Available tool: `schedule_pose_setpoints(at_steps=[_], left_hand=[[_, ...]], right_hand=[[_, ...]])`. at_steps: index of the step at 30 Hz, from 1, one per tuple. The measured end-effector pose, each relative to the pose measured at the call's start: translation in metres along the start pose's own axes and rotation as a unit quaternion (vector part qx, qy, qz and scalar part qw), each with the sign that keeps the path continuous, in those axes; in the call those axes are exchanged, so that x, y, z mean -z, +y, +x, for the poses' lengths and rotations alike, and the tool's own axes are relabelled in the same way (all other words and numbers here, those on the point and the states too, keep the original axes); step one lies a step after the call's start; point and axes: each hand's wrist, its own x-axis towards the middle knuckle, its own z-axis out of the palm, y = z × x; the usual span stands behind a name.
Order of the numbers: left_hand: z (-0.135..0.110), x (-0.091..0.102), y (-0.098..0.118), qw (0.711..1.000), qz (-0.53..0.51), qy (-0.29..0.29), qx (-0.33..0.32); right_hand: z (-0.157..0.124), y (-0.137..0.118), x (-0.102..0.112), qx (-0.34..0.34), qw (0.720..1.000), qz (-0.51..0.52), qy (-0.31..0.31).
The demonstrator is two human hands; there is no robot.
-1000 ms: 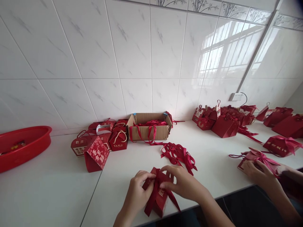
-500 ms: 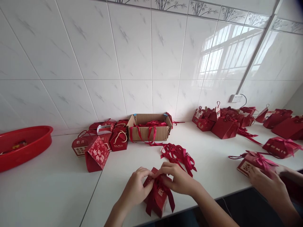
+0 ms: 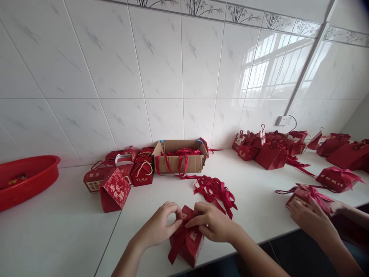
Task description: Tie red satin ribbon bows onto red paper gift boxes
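We've got the red gift box at the near edge of the desk, roughly 6 o'clock in our view, with both hands on its top. Compared with a second ago the hands have closed in. Our left hand now has thumb and forefinger meeting in a pinch on the ribbon at the box's peak. Our right hand has its fingers pressed together on the same spot, coming in from 3 o'clock. The ribbon tails now trail down the box's left side instead of the front. Looks to us like the tie is being cinched, not just started. The loose ribbon pile sits at 1 o'clock and the cardboard box at 12. A co-worker's hand is busy with another box at 3 o'clock.
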Motion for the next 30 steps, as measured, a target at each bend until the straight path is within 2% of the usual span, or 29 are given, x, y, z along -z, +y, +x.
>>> schedule_pose_setpoints(at_steps=[5, 10, 15, 21, 26, 30], left_hand=[[0.001, -0.006, -0.006, 0.998, -0.03, -0.046, -0.01], [0.004, -0.012, -0.016, 0.995, -0.092, -0.038, -0.015], [0.007, -0.013, -0.019, 0.989, -0.129, -0.069, -0.018], [0.01, -0.012, -0.021, 0.988, -0.136, -0.068, -0.011], [0.013, -0.008, -0.019, 0.993, -0.105, -0.044, -0.021], [0.012, -0.01, -0.018, 0.992, -0.111, -0.046, -0.026]], right_hand=[[-0.002, 0.002, -0.003, -0.007, 0.998, 0.061, 0.016], [-0.003, 0.004, -0.006, -0.021, 0.995, 0.095, 0.037], [-0.003, 0.004, -0.007, -0.013, 0.995, 0.097, 0.033], [-0.004, 0.004, -0.005, -0.01, 0.997, 0.079, 0.001], [-0.008, 0.008, -0.004, -0.02, 0.995, 0.089, -0.038], [-0.012, 0.01, -0.006, -0.029, 0.994, 0.107, -0.003]])
